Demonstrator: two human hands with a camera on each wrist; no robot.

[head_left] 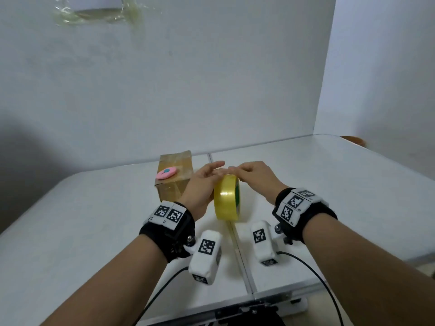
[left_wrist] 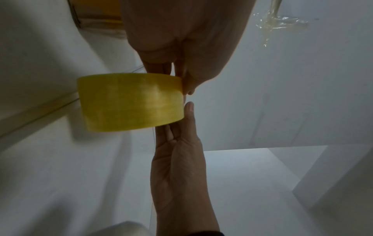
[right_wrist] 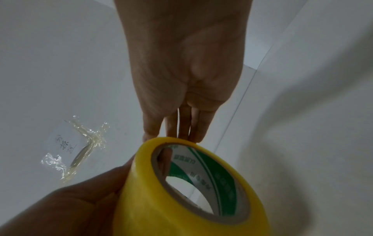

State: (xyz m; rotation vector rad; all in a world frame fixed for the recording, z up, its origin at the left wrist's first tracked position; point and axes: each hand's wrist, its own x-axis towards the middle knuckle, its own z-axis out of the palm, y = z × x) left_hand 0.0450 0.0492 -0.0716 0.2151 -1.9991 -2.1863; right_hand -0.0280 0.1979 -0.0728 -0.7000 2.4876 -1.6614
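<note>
Left hand (head_left: 200,188) partly hides the tape roll (head_left: 227,201) it grips.

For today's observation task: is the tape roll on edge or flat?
On edge: the tape roll has its hole facing sideways.

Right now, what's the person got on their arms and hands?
The left hand and right hand are bare: no gloves, no sleeves. Each wrist has a black band with white blocks printed with black square codes. A white padded box, also coded, sits by each wrist, trailing a black cable.
</note>
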